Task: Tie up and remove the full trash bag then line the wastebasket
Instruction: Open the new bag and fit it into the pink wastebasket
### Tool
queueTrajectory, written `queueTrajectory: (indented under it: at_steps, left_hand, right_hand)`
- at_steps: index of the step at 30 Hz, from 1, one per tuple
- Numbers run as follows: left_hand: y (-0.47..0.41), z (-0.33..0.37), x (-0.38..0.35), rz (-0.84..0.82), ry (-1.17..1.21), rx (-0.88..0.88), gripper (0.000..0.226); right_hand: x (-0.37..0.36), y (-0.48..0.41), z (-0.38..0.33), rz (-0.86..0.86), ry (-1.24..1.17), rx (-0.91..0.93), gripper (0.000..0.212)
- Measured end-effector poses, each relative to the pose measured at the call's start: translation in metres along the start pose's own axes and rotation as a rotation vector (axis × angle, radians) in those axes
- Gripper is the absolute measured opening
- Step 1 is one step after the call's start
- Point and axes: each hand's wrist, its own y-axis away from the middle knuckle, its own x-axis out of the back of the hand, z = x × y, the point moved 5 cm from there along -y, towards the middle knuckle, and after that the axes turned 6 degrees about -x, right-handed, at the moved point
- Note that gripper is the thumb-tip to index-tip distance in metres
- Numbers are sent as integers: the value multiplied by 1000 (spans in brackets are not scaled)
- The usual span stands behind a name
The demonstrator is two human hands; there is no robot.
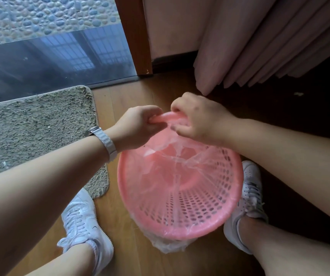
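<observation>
Bag (177,156) edge, pinched by left hand (138,126) and right hand (198,122) mid-frame, should fold snug over the basket (124,188) rim.

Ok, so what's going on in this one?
A person stands over a pink wastebasket on a wooden floor, fitting a clear bag into it. The left hand and the right hand are close together at the far rim, both gripping the bag's edge there. At the near rim the film is already folded over and hangs outside. No full trash bag is in view. A mat lies to the left.
</observation>
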Motion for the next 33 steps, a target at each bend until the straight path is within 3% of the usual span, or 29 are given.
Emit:
queueTrajectory:
  at_steps: [5, 14, 22, 26, 28, 30, 33]
  left_hand:
    - [0, 6, -2, -11, 96, 54, 16]
    - [21, -4, 14, 42, -102, -58, 36]
    - [10, 3, 12, 137, -189, -15, 22]
    - [7, -1, 15, 207, -126, 9, 13]
    - [6, -3, 18, 249, -100, 25, 9]
    - [4, -3, 18, 264, -97, 28, 11]
    - [4, 4, 8, 186, -131, -40, 12]
  right_hand:
    - [-8, 0, 7, -14, 15, -39, 21]
    - [-1, 11, 80, 32, -135, -436, 30]
    - [-8, 16, 93, 48, -226, -513, 35]
    - [2, 13, 78, 56, -49, -371, 24]
    - [9, 8, 59, 85, 36, -242, 34]
    - [11, 1, 38, 97, 41, -134, 44]
    - [6, -9, 13, 66, -37, -68, 38]
